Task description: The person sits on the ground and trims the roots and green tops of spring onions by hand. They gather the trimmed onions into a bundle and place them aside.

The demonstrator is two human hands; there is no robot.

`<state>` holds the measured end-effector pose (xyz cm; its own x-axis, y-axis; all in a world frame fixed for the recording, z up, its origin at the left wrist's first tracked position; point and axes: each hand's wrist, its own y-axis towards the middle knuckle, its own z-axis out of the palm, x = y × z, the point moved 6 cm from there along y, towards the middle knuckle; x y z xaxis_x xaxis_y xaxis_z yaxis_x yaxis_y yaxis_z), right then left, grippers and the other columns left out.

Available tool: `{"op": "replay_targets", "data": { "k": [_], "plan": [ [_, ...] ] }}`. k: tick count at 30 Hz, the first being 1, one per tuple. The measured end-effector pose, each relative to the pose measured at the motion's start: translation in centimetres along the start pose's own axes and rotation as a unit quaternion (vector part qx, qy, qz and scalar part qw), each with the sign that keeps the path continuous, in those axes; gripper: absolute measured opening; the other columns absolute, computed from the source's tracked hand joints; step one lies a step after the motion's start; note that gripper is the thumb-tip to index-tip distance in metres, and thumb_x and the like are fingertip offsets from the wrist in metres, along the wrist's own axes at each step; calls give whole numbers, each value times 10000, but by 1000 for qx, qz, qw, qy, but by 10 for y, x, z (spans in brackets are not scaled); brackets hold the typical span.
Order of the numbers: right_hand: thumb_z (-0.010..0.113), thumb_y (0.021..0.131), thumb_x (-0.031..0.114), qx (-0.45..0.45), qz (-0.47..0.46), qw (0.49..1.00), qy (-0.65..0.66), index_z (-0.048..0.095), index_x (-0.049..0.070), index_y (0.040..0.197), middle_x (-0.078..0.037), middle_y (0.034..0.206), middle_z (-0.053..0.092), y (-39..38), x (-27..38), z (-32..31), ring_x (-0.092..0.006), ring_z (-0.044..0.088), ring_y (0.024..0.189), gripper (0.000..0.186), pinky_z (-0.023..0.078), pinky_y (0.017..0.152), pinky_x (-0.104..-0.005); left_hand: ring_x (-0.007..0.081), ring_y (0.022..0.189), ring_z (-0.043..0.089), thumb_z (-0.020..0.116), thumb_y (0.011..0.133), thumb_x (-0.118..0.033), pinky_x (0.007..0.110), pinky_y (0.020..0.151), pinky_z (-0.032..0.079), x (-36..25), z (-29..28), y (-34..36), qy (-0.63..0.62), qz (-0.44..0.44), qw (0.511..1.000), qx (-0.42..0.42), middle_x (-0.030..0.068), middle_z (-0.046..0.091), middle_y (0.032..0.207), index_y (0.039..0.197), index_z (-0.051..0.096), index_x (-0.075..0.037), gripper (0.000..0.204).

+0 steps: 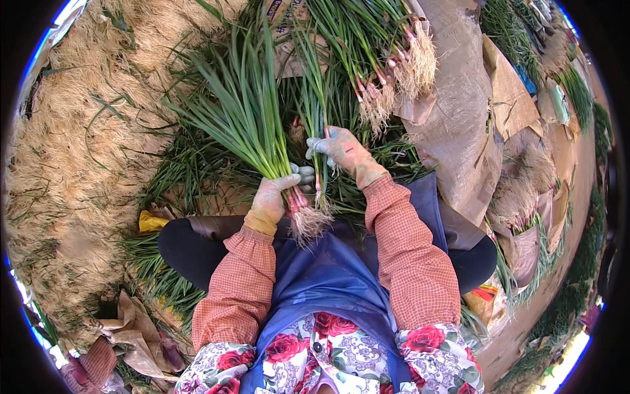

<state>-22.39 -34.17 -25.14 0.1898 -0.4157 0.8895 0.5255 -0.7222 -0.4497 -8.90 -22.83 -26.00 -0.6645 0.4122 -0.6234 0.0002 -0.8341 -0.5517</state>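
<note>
My left hand, in a pale, soiled glove, is closed round a thick bunch of spring onions. Their green leaves fan up and to the left, while the reddish bulbs and pale roots hang below my fist. Close by on the right, my gloved right hand grips a few thinner spring onions by their lower stalks. The roots of these few hang just beside the bunch. Beyond my right hand lies a pile of spring onions, roots pointing right. Loose green leaves lie under both hands.
A broad heap of straw-coloured roots covers the left side. Brown sheeting spreads on the right, with more rooted bundles beyond it. More greens lie beside my left knee. A blue apron covers my lap.
</note>
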Motion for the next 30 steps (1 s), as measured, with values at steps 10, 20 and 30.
{"op": "replay_targets", "data": {
  "k": [10,20,30],
  "plan": [
    [692,875,258,-149,59,986,39,607,2,999,-26,760,610,-26,-23,-30,-112,505,622,297,410,535,-284,224,676,656,618,806,20,330,602,565,-3,-3,14,8,94,985,-143,128,675,769,868,653,56,80],
    [580,933,167,91,-17,981,168,578,-39,1191,-128,870,695,-74,7,-41,-111,632,675,331,495,575,-207,197,779,648,638,822,-40,352,749,557,-81,-37,-61,52,226,966,-118,102,682,922,1060,576,-18,247],
    [633,894,216,-208,-89,941,-252,573,98,978,-56,657,635,-46,-3,-30,-185,617,536,157,488,513,-346,199,740,647,668,821,-69,314,653,579,-69,28,-33,16,157,987,-18,100,663,840,1172,518,2,388]
  ]
}}
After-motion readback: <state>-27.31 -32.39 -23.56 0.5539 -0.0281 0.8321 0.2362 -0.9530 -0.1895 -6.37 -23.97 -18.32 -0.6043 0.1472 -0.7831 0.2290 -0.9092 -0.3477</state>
